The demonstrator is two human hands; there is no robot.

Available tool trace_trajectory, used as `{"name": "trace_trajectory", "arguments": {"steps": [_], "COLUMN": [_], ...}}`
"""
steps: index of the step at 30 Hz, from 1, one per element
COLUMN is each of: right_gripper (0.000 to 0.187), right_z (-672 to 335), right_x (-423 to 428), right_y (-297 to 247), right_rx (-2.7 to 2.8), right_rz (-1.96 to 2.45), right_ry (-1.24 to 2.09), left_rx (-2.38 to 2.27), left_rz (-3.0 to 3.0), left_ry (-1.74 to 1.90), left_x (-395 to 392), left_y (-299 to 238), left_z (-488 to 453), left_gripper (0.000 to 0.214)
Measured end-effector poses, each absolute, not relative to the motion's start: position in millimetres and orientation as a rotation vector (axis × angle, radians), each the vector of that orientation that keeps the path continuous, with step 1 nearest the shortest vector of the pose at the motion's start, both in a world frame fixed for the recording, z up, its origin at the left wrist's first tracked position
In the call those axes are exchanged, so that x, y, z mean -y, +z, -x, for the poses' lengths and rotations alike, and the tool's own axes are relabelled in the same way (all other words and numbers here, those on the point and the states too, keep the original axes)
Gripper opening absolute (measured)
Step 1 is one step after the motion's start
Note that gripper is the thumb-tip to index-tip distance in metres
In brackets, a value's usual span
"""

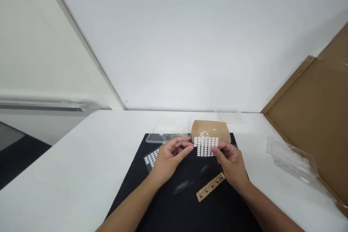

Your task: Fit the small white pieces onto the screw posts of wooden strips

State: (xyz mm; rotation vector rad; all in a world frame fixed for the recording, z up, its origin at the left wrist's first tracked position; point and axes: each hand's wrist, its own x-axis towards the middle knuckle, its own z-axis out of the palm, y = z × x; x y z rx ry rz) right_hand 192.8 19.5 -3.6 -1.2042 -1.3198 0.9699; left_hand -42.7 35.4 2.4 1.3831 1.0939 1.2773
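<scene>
A clear sheet of white oval stickers point(206, 148) is held up in front of me between both hands. My left hand point(170, 156) pinches with thumb and forefinger at the sheet's left edge, by an oval there. My right hand point(230, 159) grips the right edge between thumb and fingers. Behind the sheet lies a brown kraft card piece point(194, 127) with a few white marks or ovals. Partly covered by my left hand is another sheet of white ovals point(150, 159). Below the hands rests a tan strip point(209, 187) bearing several shiny round pieces.
A black mat point(163, 210) covers the middle of the white table point(81, 163). At the back stand a clear tray point(170, 125) with small clear pieces and another clear lid point(230, 116). Clear plastic packaging point(292, 157) lies right, beside a brown board point(320, 116).
</scene>
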Motion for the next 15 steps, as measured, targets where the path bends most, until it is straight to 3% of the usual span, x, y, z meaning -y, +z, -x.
{"name": "trace_trajectory", "arguments": {"steps": [6,12,15], "right_gripper": [0.037,0.036,0.036], "right_z": [-193.8,-196.3,-197.5], "right_x": [-21.0,-19.5,-18.4], "right_y": [-4.6,-2.0,-2.2], "right_rx": [1.339,1.359,1.372], "right_rz": [1.164,1.166,1.177], "right_ry": [0.946,0.924,0.935], "left_rx": [-1.046,-1.000,-0.909], "left_rz": [-1.399,-1.351,-1.388], "left_ry": [1.253,1.287,1.306], "left_x": [-33.7,-29.1,-26.6], "left_y": [8.8,11.7,10.2], "left_z": [41.8,39.5,38.1], "left_gripper": [0.028,0.057,0.052]}}
